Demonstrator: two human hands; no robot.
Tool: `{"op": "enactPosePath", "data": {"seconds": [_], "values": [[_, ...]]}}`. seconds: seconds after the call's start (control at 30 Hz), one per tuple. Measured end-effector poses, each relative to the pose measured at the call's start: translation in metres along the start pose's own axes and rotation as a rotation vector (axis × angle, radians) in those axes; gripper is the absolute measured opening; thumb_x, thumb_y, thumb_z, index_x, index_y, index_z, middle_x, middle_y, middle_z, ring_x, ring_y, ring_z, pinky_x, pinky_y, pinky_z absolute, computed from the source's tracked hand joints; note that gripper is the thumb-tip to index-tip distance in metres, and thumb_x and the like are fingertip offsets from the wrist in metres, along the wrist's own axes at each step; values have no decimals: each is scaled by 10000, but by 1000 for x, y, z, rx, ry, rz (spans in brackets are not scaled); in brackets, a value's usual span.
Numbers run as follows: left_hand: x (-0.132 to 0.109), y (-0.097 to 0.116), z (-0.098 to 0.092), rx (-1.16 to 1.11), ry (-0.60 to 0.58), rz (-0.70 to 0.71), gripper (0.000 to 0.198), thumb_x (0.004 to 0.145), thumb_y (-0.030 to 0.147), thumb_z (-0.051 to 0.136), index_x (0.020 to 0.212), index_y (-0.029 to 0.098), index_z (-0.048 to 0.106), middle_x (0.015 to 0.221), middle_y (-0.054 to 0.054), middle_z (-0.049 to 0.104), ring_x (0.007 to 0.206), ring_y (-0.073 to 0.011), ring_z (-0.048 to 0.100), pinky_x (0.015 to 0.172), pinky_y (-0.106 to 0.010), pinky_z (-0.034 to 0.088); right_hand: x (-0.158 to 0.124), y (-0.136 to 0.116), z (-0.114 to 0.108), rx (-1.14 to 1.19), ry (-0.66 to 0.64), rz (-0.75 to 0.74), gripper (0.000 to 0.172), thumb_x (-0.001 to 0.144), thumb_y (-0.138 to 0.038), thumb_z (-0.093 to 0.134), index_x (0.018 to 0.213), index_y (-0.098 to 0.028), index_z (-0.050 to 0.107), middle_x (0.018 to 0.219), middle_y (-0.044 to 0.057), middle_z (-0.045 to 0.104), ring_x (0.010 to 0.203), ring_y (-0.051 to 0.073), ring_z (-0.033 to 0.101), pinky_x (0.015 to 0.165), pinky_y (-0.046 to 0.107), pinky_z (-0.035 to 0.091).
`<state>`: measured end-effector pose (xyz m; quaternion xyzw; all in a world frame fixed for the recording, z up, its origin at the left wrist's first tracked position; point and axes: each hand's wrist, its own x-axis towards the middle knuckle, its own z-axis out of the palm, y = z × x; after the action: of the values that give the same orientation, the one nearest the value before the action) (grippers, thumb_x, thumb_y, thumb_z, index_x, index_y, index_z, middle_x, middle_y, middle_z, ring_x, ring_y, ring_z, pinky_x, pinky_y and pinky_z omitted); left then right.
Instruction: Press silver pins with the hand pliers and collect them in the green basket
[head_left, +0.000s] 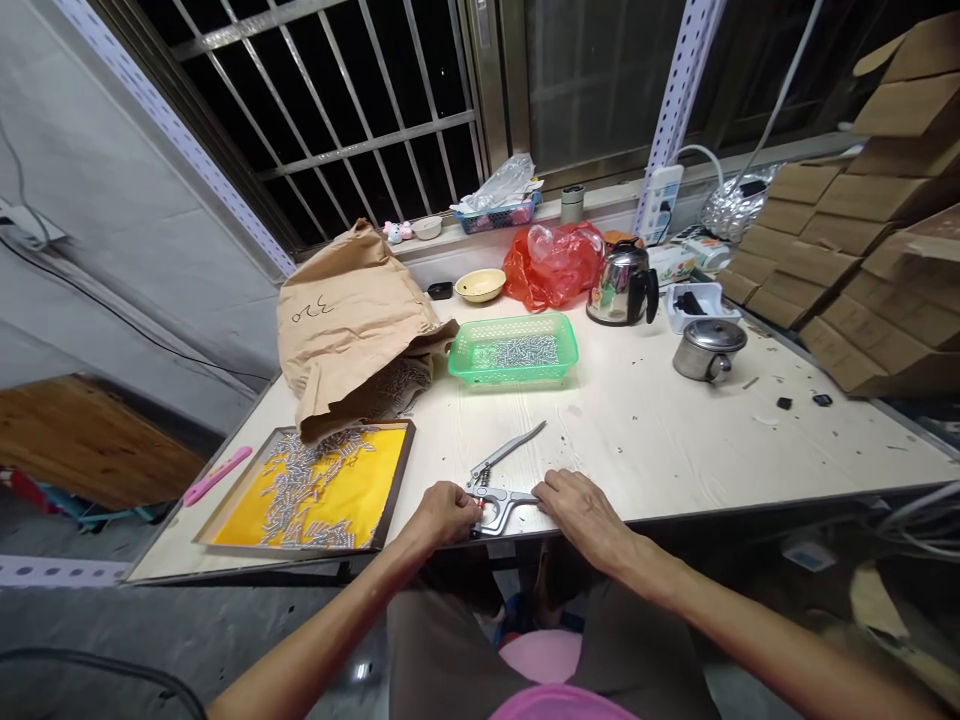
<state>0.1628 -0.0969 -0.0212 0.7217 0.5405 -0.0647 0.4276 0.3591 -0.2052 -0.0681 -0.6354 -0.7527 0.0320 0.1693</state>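
Note:
A grey metal plier-like hand tool [504, 502] with a coil spring lies at the table's front edge, its handles spread apart. One handle slants up and away to the right; the other runs into my right hand [577, 505], whose fingers curl over its end. My left hand [448, 512] is pinched closed at the tool's head, beside a small red part. Whatever sits between those fingertips is too small to make out. To the left, a tray [409, 455] with a yellow lining holds many small metal pins [296, 490]. A green plastic basket [514, 375] farther back holds more small metal pieces.
A large brown paper bag [352, 310] leans over the tray's back edge. A pink-handled tool [217, 475] lies left of it. Behind are a yellow bowl [480, 285], red plastic bag [551, 265], kettle [621, 285] and lidded metal pot [705, 352]. Cardboard boxes [847, 240] are stacked right.

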Motion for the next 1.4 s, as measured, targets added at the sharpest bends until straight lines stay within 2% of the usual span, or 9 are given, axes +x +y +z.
{"op": "enactPosePath", "data": {"seconds": [0.5, 0.63, 0.73, 0.8, 0.83, 1.0, 1.1, 1.27, 1.4], "values": [[-3, 0, 2, -152, -92, -117, 382, 594, 488, 600, 470, 184, 405, 381, 87, 331, 364, -44, 277, 372, -192, 283, 1, -2, -5, -18, -53, -6, 127, 866, -96, 457, 841, -184, 545, 854, 42, 561, 800, 170, 480, 696, 304, 315], [-2, 0, 0, -192, -104, -130, 376, 584, 491, 616, 484, 178, 434, 386, 80, 354, 371, -48, 296, 374, -195, 303, 7, 4, -15, -2, -99, -10, 76, 866, -211, 514, 926, -198, 558, 975, 63, 562, 906, 193, 487, 757, 321, 345], [-1, -1, 0, -204, -112, -135, 392, 564, 513, 631, 498, 176, 443, 387, 84, 357, 375, -47, 301, 379, -196, 329, 24, 15, -23, 2, -114, -31, 624, 700, -439, 701, 1222, -194, 464, 1307, 146, 413, 1189, 300, 354, 914, 417, 318], [0, -1, 0, -203, -114, -140, 407, 551, 527, 638, 500, 176, 439, 388, 85, 359, 374, -45, 301, 377, -194, 336, 40, 21, -27, 1, -175, -44, 955, 579, -541, 747, 1349, -149, 339, 1389, 196, 316, 1275, 353, 245, 988, 483, 251], [0, -2, 0, -206, -116, -142, 414, 546, 534, 640, 502, 176, 437, 387, 85, 362, 373, -45, 302, 376, -195, 339, 48, 23, -27, 3, -218, -54, 1028, 549, -568, 750, 1367, -122, 314, 1376, 209, 334, 1276, 361, 246, 1004, 501, 229], [-1, -1, 1, -220, -115, -143, 453, 529, 572, 653, 508, 177, 432, 387, 85, 364, 372, -47, 315, 379, -199, 350, 65, 26, -23, 3, -295, -110, 1053, 525, -552, 753, 1361, -74, 328, 1217, 179, 489, 1140, 320, 417, 1030, 493, 217], [-2, -2, 1, -214, -96, -132, 462, 521, 577, 660, 512, 175, 434, 395, 84, 364, 386, -47, 317, 384, -197, 353, 65, 32, -21, -33, -280, -86, 1090, 510, -611, 733, 1377, -96, 319, 1325, 202, 405, 1249, 368, 302, 1048, 539, 147], [0, -3, 1, -214, -83, -151, 476, 493, 584, 673, 510, 174, 433, 396, 77, 383, 384, -55, 345, 385, -207, 364, 74, 47, -24, -30, -294, -113, 1180, 501, -723, 665, 1409, -84, 267, 1486, 219, 121, 1353, 393, 44, 1068, 548, 31], [1, -4, 1, -218, -76, -167, 458, 491, 558, 687, 513, 171, 442, 397, 73, 396, 385, -60, 361, 377, -205, 367, 89, 52, -26, 43, -399, -183, 1132, 554, -744, 609, 1412, -90, 264, 1458, 200, 237, 1355, 377, 74, 1069, 549, 53]]}}
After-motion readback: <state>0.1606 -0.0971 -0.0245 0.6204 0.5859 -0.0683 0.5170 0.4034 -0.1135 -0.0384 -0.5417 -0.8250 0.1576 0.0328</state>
